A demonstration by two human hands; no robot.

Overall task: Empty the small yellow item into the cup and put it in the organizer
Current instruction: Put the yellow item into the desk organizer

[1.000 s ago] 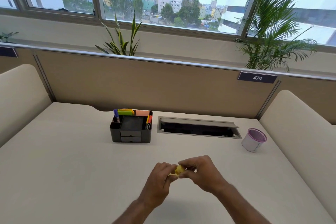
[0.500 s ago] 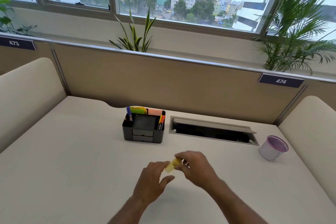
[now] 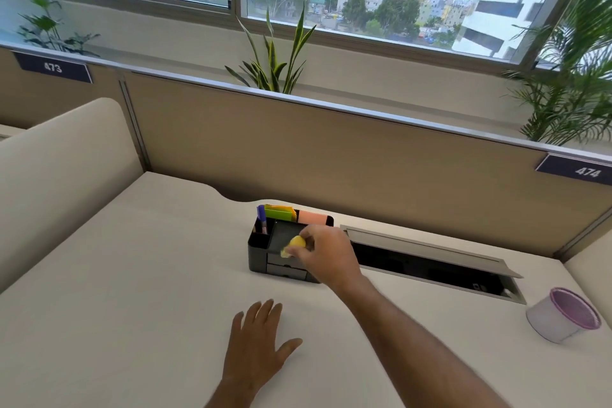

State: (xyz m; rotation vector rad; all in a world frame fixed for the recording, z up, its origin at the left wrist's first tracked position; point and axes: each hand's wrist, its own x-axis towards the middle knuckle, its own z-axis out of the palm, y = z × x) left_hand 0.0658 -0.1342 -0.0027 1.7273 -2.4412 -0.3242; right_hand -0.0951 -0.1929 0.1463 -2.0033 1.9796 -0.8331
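Note:
My right hand reaches forward over the black desk organizer and pinches the small yellow item just above the organizer's dark middle tray. My fingers hide part of the yellow item. My left hand lies flat on the desk near me, fingers spread, holding nothing. The white cup with a purple rim stands at the far right of the desk, well away from both hands.
The organizer holds a purple marker, green and pink sticky notes and small front drawers. An open cable tray is sunk into the desk to its right. Padded dividers flank the desk, with a partition wall behind.
My hands have separated. The right hand carried the yellow item forward from the near desk to above the organizer, and the left hand dropped flat onto the desk. The view shifted left.

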